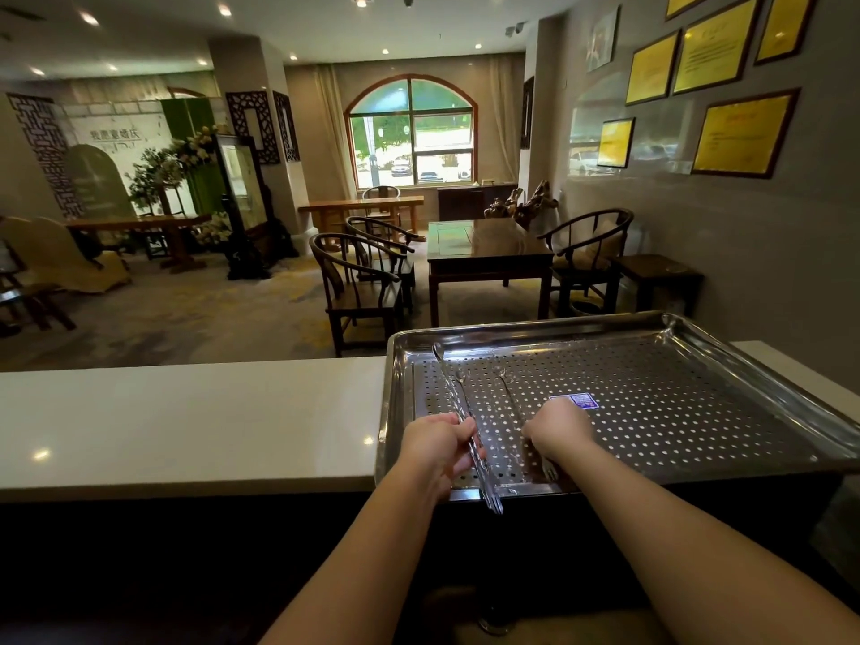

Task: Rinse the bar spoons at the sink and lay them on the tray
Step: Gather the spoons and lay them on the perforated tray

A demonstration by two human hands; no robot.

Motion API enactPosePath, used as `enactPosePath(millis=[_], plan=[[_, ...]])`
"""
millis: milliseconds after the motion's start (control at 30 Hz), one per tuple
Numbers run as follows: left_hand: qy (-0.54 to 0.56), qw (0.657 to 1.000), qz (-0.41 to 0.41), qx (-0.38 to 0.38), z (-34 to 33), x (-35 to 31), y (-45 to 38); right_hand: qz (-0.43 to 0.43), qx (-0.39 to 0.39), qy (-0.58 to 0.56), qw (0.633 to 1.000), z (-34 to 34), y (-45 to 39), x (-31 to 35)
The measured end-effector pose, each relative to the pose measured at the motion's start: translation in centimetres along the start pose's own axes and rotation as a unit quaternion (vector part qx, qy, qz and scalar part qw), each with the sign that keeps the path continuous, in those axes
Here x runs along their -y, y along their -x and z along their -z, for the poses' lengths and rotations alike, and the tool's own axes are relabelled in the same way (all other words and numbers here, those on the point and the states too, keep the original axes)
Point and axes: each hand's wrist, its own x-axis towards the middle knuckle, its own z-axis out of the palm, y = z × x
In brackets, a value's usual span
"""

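Left hand [440,446]: we see fingers curled round bundled bar spoons [458,412], bowls toward upper left, forked ends toward bottom.
Right hand [561,432]: fingers curled, pinching single spoon [507,393], parallel, on perforated tray [698,412].

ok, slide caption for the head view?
Left hand grips bar spoons over perforated tray; right hand lays one down.

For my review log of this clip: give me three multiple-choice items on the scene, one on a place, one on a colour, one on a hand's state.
1. Where is the perforated tray?
A. on the counter
B. on the floor
C. on a chair

2. What colour is the sticker on the tray?
A. red
B. blue
C. green

3. What is the left hand doing?
A. resting flat
B. pointing
C. gripping bar spoons

Key: 1 A, the tray rests on the white counter. 2 B, it looks blue. 3 C, its fingers curl round the handles.
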Motion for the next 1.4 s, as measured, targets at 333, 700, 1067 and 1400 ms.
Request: enactPosePath(millis=[333,700,1067,1400], plan=[[-0.006,1.000,0.008,0.001,-0.2,0.0,-0.1,0.002,-0.010,0.031,0.999,0.1,0.4,0.1],[0.025,1.000,-0.016,0.005,-0.3,0.3,-0.3,0.070,0.223,-0.283,0.930,1.8,5.3,2.5],[0.013,1.000,-0.015,0.010,-0.4,0.1,0.2,0.073,0.218,-0.324,0.918,0.8,6.1,2.1],[-0.005,1.000,-0.007,-0.004,0.7,0.2,-0.9,0.002,0.096,-0.363,0.927,3.6,3.7,-0.4]])
